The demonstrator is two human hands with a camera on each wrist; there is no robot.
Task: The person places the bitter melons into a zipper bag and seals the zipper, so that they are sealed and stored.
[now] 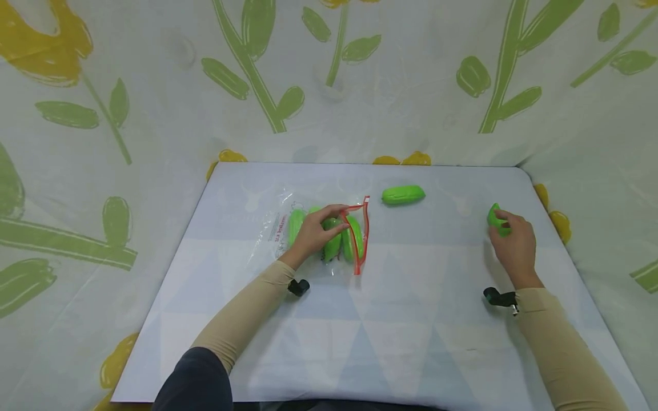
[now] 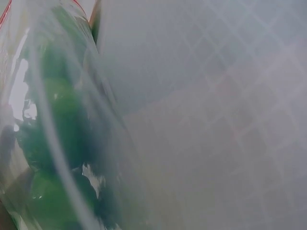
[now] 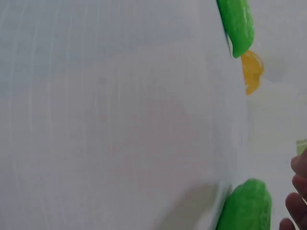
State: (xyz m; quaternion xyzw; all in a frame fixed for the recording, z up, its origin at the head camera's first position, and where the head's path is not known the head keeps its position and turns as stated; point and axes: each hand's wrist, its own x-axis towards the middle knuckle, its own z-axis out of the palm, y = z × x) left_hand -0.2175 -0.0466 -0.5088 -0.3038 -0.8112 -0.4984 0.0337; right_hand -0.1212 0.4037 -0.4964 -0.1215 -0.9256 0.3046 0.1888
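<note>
A clear zip bag [image 1: 276, 231] with a red zip edge lies on the table, holding several bright green toy cucumbers [image 1: 332, 244]. My left hand [image 1: 315, 233] pinches the bag near its zip, which gapes toward the right. In the left wrist view the bag [image 2: 57, 129] fills the left side; the hand there is mostly hidden. At the table's right, my right hand [image 1: 516, 244] is around a single toy cucumber [image 1: 494, 217]. In the right wrist view the curled fingertips [image 3: 298, 207] stand a little apart from that cucumber [image 3: 245, 208]; the thumb is not visible there.
Another toy cucumber [image 1: 403, 194] lies near the table's far edge, between the hands. The white table [image 1: 401, 342] has a pale triangle pattern. Behind and beside it hangs a cloth [image 1: 411, 103] printed with flowers. Each wrist carries a small black camera [image 1: 498, 297].
</note>
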